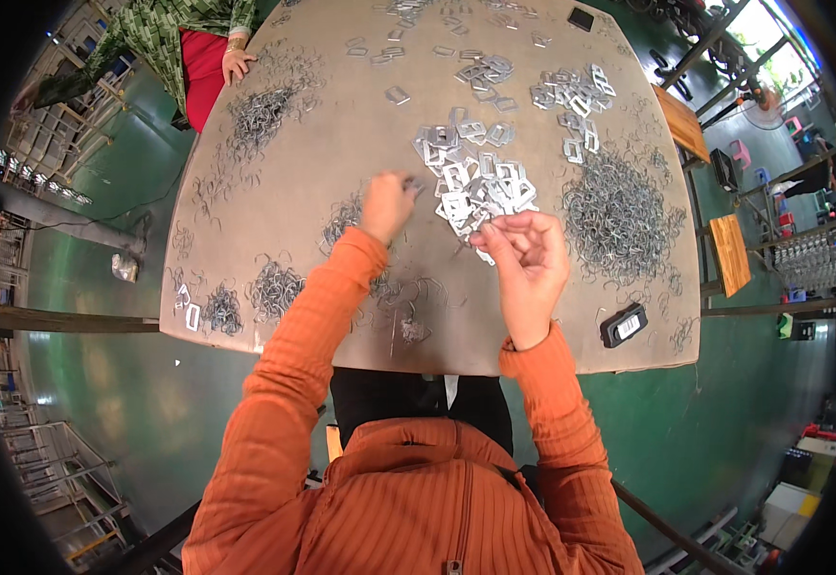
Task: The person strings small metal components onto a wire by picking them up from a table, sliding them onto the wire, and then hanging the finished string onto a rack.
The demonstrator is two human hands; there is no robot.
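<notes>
My left hand (387, 206), smeared by motion, is closed with a small grey metal piece (415, 185) at its fingertips, left of the pile. Its exact shape is too blurred to tell. At the near edge of the pile of flat silver rectangular metal frames (480, 182), my right hand (533, 264) has thumb and forefinger pinched together. What they hold, if anything, is too small to make out. Loose bent metal wire hooks (343, 218) lie in a heap beside my left wrist.
A large heap of wire hooks (619, 216) covers the table's right side. A black box with a white label (624, 326) sits near the front right corner. More frames (571, 96) lie farther back. Another person's hand (237, 64) rests on the far left edge.
</notes>
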